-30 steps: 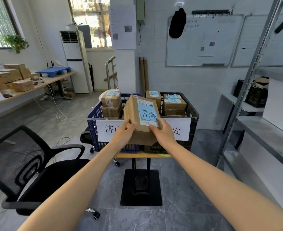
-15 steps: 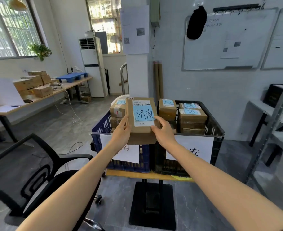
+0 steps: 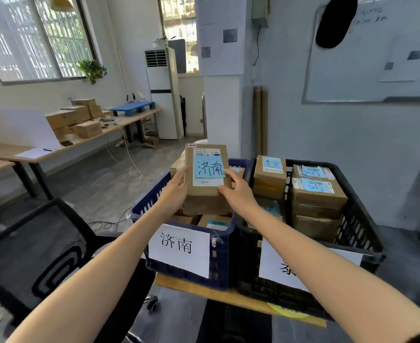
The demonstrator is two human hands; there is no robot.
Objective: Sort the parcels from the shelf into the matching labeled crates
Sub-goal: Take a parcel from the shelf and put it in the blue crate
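around: our black crate [image 3: 360,236] of boxes touches the blue crate [image 3: 222,263]; office chair [image 3: 43,256] at left | fingers: our left hand [image 3: 175,191] and right hand [image 3: 237,194] grip the parcel [image 3: 207,184] by its sides | parcel: over the blue crate, label up

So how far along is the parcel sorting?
Done: stacked cardboard parcels sit in the black plastic crate, and more lie in the blue plastic crate. In hand: left hand and right hand hold a brown cardboard parcel noted 济南 over the blue crate, signed 济南. Left: setting it down; the shelf is out of view.
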